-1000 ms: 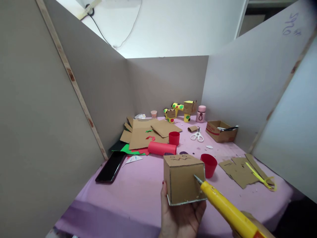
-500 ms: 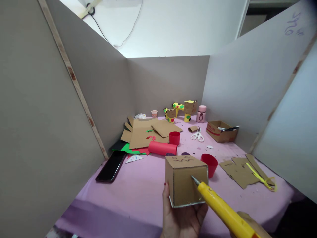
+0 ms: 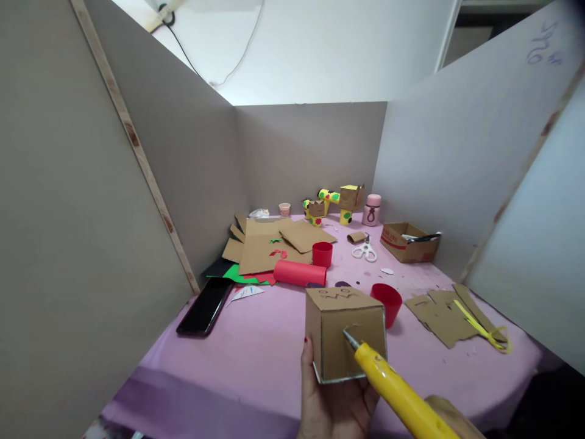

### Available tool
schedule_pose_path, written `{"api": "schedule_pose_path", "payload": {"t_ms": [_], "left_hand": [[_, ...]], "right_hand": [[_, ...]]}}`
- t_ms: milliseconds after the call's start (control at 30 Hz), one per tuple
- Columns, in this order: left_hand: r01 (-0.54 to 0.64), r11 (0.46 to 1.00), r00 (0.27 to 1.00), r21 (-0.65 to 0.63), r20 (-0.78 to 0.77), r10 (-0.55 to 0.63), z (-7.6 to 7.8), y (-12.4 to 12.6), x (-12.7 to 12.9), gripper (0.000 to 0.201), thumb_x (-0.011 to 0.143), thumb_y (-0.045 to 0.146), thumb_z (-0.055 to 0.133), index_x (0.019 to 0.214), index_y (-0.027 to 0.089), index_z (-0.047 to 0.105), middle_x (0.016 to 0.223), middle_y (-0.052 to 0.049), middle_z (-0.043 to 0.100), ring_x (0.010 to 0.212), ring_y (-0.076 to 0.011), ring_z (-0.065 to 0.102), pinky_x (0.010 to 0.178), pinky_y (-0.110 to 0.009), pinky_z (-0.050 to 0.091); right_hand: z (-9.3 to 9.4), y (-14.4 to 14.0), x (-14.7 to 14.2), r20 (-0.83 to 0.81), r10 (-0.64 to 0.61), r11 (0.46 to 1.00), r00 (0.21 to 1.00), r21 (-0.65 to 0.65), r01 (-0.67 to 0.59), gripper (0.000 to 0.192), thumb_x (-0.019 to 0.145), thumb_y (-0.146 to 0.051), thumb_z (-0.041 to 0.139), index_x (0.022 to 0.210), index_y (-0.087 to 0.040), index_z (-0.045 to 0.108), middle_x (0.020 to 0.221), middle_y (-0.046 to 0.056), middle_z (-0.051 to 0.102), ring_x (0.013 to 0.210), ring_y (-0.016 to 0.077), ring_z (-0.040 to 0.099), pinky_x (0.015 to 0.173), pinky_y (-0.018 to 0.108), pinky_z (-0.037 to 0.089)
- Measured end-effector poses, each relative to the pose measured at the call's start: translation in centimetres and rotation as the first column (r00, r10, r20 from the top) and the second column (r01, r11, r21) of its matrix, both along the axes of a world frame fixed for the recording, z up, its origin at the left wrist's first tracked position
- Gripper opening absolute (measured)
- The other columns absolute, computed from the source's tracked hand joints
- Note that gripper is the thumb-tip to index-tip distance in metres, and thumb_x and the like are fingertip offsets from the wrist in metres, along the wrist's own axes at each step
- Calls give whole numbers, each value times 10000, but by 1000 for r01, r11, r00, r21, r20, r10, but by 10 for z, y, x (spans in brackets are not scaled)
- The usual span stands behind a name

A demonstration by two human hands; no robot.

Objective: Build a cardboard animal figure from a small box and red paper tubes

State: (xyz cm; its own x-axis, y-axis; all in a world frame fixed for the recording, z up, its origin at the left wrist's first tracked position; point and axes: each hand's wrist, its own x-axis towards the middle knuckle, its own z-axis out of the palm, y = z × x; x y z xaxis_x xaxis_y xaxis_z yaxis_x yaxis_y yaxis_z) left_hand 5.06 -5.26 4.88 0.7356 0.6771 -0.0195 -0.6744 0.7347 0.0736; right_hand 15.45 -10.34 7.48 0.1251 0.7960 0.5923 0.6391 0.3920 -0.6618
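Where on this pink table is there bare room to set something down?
Bare cloth lies between the phone and the cardboard box in the left hand. It is crowded behind: cardboard sheets, red tube, red cups, scissors.

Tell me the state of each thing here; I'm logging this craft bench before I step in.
cardboard box: held up off the table, closed faces showing.
left hand: grips the box from below.
yellow glue gun: nozzle tip on the box's front face.
right hand: mostly out of frame, holding the gun.
near red cup: upright, open.
far red cup: upright.
red tube: lying flat.
phone: screen dark.
scissors: lying flat.
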Motion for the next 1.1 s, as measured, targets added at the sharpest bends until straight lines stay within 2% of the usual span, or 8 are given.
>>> {"api": "schedule_pose_path", "payload": {"t_ms": [67,133,300,467,600,733,967,1100], "left_hand": [[4,1000,1000,13,17,-4,0,0,0,634,726,596,586,1140,118,630,1111,-131,679,983,-241,618,939,-365,392],[12,999,999,34,35,-13,-1,0,-1,618,751,595,556,1148,126,626,1118,-119,679,986,-238,616,955,-375,381],[25,997,998,73,51,-29,-1,0,-2,586,790,593,503,1133,137,637,1112,-98,686,1033,-239,599,978,-374,362],[16,998,1000,65,3,-16,2,-1,-3,576,759,596,550,1099,142,657,1068,-88,702,1004,-245,604,961,-398,377],[5,999,999,36,-47,-3,4,-1,-2,605,709,612,599,1069,131,671,993,-88,720,953,-254,615,935,-410,400],[2,1000,995,14,-98,-1,3,0,-4,624,681,618,624,1102,157,653,1048,-102,692,984,-282,606,911,-426,409],[-2,1000,995,8,-96,2,2,0,-5,615,714,620,587,1116,157,639,1062,-117,680,1021,-294,593,920,-437,400],[3,1000,998,27,-56,-2,2,-1,-3,636,737,624,553,1132,131,628,1055,-112,692,1065,-289,571,934,-420,400]], "right_hand": [[-7,15,-9,-43,81,993,996,92,-77,550,880,-45,342,1258,-396,533,971,-19,710,845,179,697,543,234,570],[-9,21,-12,-71,105,990,992,106,-97,545,864,-58,378,1260,-399,530,940,-27,714,842,197,700,553,252,586],[0,13,-5,-78,78,996,994,54,-74,485,781,-110,528,1156,-408,608,881,-54,713,779,232,710,487,247,581],[10,10,-5,-66,51,999,996,21,-50,401,769,-149,528,1071,-378,658,828,-50,705,723,222,712,392,205,533],[15,9,-9,-52,27,1000,998,5,-27,403,730,-112,542,1010,-368,678,774,-41,695,654,211,704,329,179,486],[17,7,-9,-43,6,1000,999,-3,-6,418,718,-83,526,978,-368,685,670,-51,665,595,192,693,299,160,455],[11,5,-10,-38,-12,1000,999,4,12,409,740,-107,521,1014,-368,679,624,-53,654,563,192,686,307,182,458],[-2,11,-15,-40,-4,1000,999,18,5,336,829,-160,468,1007,-325,700,773,-28,702,560,170,685,360,201,484]]}}
